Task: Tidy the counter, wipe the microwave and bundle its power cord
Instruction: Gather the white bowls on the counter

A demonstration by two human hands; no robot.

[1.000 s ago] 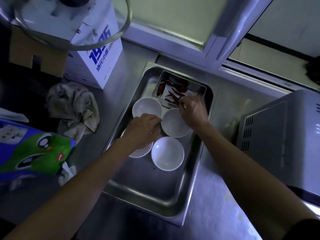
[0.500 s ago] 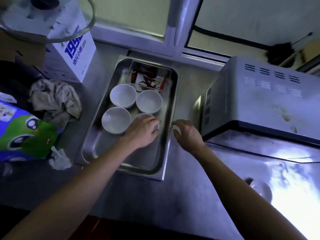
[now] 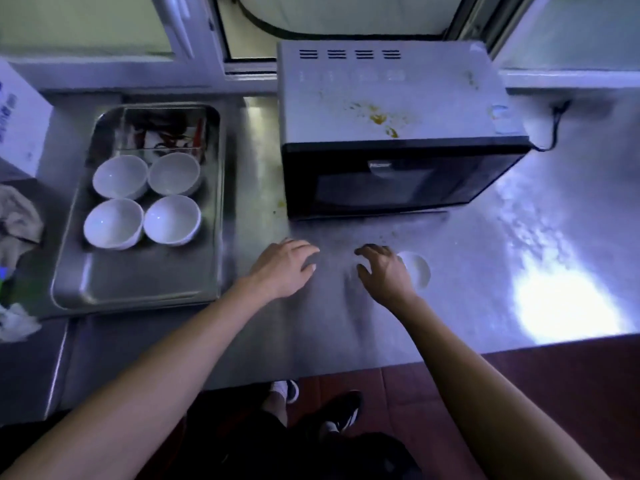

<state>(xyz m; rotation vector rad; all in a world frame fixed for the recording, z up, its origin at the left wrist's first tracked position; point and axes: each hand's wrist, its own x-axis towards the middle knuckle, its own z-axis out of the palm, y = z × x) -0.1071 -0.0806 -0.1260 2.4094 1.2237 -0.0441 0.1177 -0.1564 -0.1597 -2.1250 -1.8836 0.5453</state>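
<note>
Stainless steel counter (image 3: 346,327) runs under my view, left to right, its front edge dropping to dark reddish tiled floor (image 3: 554,382). Bright patch of glare (image 3: 561,303) on steel at my right; rest of surface dim, bluish. Behind counter, row of windows: white frames (image 3: 194,32), frosted greenish pane (image 3: 83,22) at left, paler pane (image 3: 346,12) at centre with dark seal curving along its lower edge. Narrow steel ledge (image 3: 138,91) runs below the sills. Room dim overall.
</note>
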